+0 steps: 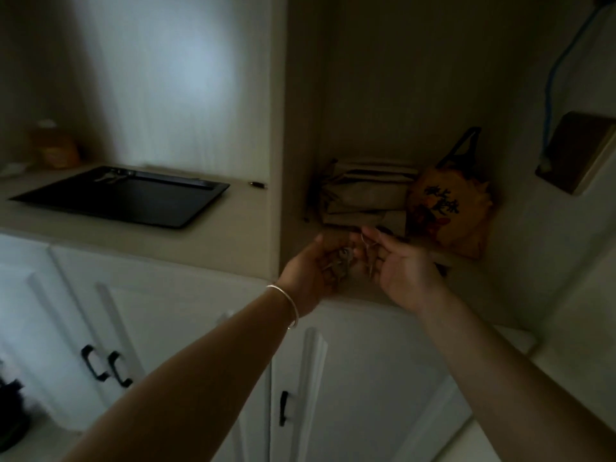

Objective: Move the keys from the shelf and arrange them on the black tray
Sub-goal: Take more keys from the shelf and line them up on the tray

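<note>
Both hands meet at the front edge of the shelf (466, 288), in a dim alcove on the right. My left hand (313, 271), with a thin bangle on its wrist, cups a bunch of silver keys (343, 260) in its palm. My right hand (406, 268) pinches a key ring (368, 243) between thumb and forefinger, and a key hangs down from it. The black tray (140, 208) lies flat on the counter to the left. A set of keys (111, 176) rests in its far left corner.
Folded beige cloth (363, 195) and an orange patterned bag (446, 211) sit at the back of the shelf. A small dark object (256, 185) lies on the counter right of the tray. White cabinet doors with black handles (106, 368) are below. A wall divides counter and alcove.
</note>
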